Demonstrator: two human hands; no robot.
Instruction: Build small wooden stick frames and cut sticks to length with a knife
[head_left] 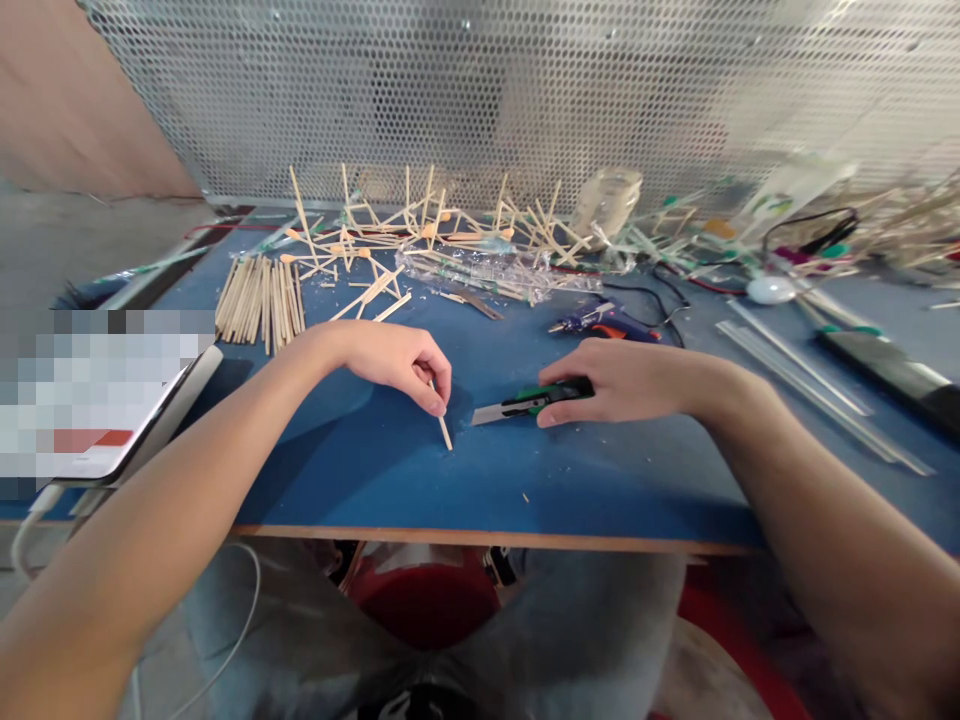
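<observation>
My left hand (pixel 397 362) pinches a short wooden stick (pixel 442 425) whose lower end rests on the blue table (pixel 360 470). My right hand (pixel 622 380) lies on the table, closed around a green and black utility knife (pixel 525 403). The knife's blade points left, toward the stick, a little apart from it.
A bundle of wooden sticks (pixel 259 300) lies at the back left. Glued stick frames (pixel 420 225) and a clear plastic bag (pixel 495 268) stand behind. A glue gun (pixel 592 320), cables, clear rods (pixel 810 375) and a dark tool fill the right. A tablet (pixel 112 420) sits at the left edge.
</observation>
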